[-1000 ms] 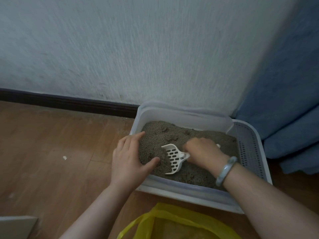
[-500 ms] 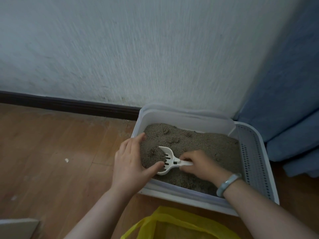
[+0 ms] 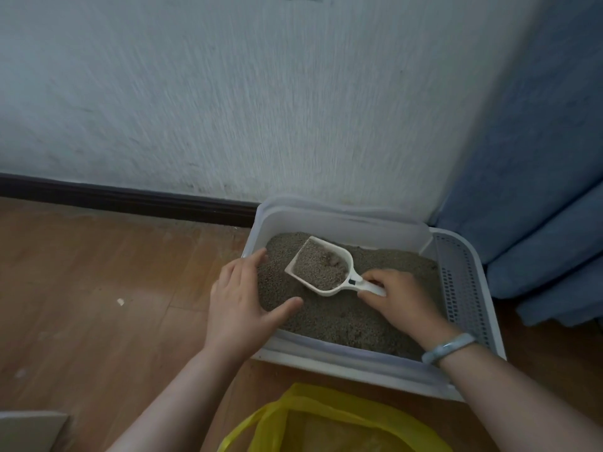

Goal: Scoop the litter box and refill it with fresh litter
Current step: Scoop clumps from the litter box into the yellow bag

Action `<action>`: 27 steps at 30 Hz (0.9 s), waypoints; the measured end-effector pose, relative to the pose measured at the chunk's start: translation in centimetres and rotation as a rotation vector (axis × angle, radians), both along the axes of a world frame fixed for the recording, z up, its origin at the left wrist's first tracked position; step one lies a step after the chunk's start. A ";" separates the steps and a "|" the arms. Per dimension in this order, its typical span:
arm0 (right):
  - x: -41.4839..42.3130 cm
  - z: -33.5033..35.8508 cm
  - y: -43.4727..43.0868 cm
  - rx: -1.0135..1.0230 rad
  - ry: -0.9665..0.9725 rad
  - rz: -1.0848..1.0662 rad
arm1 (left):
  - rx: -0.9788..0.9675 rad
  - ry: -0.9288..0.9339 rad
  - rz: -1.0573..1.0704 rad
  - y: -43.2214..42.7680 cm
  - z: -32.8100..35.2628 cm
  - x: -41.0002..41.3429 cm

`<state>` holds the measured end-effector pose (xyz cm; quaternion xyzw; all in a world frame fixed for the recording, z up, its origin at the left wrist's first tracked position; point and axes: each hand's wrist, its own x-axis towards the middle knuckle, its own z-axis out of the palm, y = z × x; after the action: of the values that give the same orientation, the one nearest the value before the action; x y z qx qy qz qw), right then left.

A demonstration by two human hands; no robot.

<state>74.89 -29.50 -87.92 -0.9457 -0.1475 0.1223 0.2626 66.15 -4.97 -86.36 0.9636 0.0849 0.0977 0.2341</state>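
Observation:
A white litter box (image 3: 339,221) stands against the wall, filled with grey litter (image 3: 346,321). My right hand (image 3: 399,298) grips the handle of a white scoop (image 3: 321,265), which is lifted above the litter, bowl up and full of grey litter with a clump in it. My left hand (image 3: 241,301) rests on the box's left rim, fingers spread, thumb lying on the litter. A yellow plastic bag (image 3: 326,419) lies open on the floor just in front of the box.
A perforated white grille (image 3: 460,285) forms the box's right side. Blue curtains (image 3: 538,190) hang at the right. Wooden floor (image 3: 98,305) spreads to the left, with a small white scrap (image 3: 120,301). A grey flat edge (image 3: 29,429) shows at the bottom left.
The scoop was face down, dragging through the litter toward my left hand. Now it is turned bowl up, lifted and loaded with litter. My left hand has stayed on the rim.

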 end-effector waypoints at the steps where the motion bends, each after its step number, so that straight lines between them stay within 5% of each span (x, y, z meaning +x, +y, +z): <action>1: 0.0 0.1 -0.1 0.005 -0.007 -0.001 | -0.002 -0.001 -0.002 0.0 0.0 0.0; 27: -2.4 2.8 -1.0 0.003 0.029 -0.020 | 0.013 -0.006 -0.063 0.3 0.0 -0.4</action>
<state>72.47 -30.49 -85.15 -0.9448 -0.1343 0.1332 0.2674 65.71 -4.65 -86.32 0.9671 0.0530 0.0935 0.2308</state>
